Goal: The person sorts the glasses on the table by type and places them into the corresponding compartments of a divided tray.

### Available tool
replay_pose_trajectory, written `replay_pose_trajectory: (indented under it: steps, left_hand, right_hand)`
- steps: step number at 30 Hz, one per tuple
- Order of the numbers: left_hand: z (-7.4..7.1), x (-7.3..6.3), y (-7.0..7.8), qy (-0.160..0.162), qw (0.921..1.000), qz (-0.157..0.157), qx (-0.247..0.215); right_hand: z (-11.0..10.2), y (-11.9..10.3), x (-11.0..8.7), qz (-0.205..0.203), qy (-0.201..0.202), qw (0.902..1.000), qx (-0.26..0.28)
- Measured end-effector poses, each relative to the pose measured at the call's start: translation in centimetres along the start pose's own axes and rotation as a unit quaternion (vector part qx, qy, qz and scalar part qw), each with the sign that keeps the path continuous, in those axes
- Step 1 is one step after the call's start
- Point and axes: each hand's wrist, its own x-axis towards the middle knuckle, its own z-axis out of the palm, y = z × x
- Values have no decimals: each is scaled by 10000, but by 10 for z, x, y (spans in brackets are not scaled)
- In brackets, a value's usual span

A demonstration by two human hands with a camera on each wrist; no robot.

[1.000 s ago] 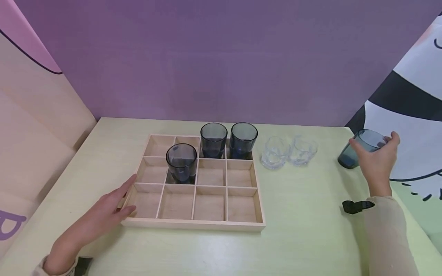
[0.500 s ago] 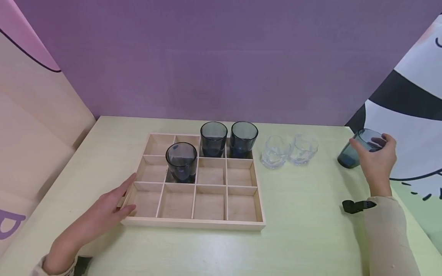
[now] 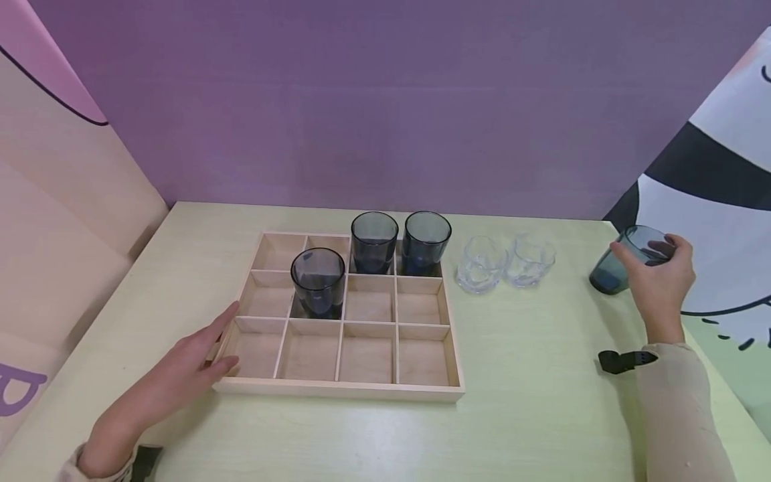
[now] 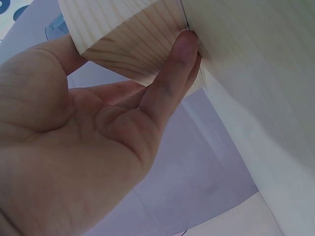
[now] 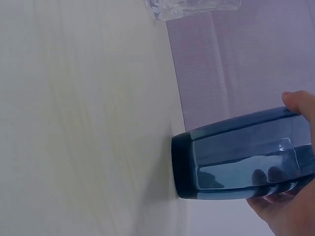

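Head view: well right of the wooden tray [image 3: 337, 391], the right hand [image 3: 664, 284] curls round a blue tumbler [image 3: 611, 272]; the left hand [image 3: 168, 381], loosely spread, touches the tray's near left corner. Left wrist view: fingers [image 4: 170, 81] meet the tray's outer wall. Right wrist view: held near its rim, the smooth tumbler could slip; swung low trayward, it could topple a clear glass [image 5: 197, 9].

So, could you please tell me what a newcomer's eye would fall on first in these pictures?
Probably the three dark glasses standing in the wooden tray on the table: two in the back row, one in the middle row. Next, likely the blue-tinted glass held by the right hand at the far right, with two clear glasses between it and the tray.
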Motion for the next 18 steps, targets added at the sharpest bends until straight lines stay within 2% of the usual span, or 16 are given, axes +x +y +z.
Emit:
replay_pose_trajectory:
  steps: [10,18]
  left_hand:
    - [1,1,0,-12,10000,7,-13]
    - [1,1,1,-12,10000,-4,-16]
  right_hand:
    - [1,2,0,-145,212,9997,19]
    - [1,-11,-7,-462,362,9982,152]
